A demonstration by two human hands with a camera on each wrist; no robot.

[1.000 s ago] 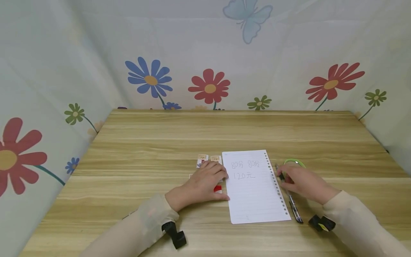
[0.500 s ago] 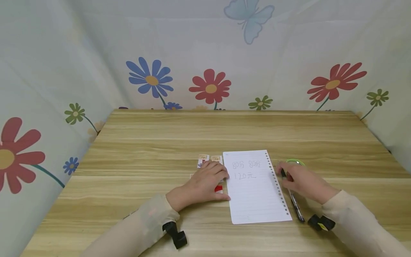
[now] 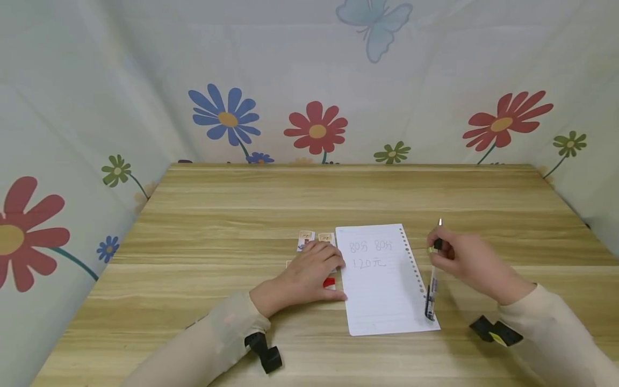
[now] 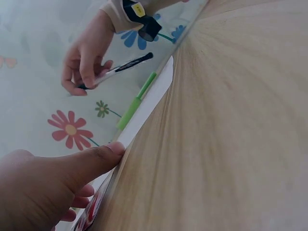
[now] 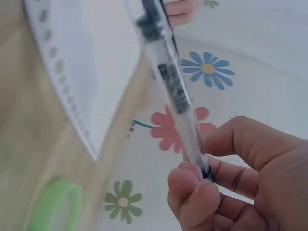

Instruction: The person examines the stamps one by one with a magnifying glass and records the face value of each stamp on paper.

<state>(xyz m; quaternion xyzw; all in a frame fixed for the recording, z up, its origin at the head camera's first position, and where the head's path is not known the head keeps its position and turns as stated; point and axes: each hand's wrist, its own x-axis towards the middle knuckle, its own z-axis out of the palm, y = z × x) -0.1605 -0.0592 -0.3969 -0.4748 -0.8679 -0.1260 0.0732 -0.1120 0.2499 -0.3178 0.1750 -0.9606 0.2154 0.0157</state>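
My right hand (image 3: pixel 476 263) pinches a clear-barrelled black pen (image 3: pixel 432 293) near its lower end, held off the table beside a lined sheet of paper (image 3: pixel 387 295). In the right wrist view, the pen (image 5: pixel 175 91) runs up from my fingertips. Handwritten figures and characters fill the sheet's upper part; punched holes line its right edge. My left hand (image 3: pixel 309 269) rests at the paper's left edge, its thumb touching it. Under and beyond those fingers lie small printed stamp-like pieces (image 3: pixel 306 240), partly covered, and a red one (image 3: pixel 329 282).
A bright green ring-shaped item (image 5: pixel 45 204) lies right of the paper, mostly hidden by my right hand in the head view. Wood-grain tabletop (image 3: pixel 242 204) surrounds everything. Behind stands a flowered cloth backdrop (image 3: pixel 411 80). Black cameras sit on both wrists.
My right hand has lifted the pen off the table and moved slightly right, tilting the pen more upright. The left hand and paper stay in place.
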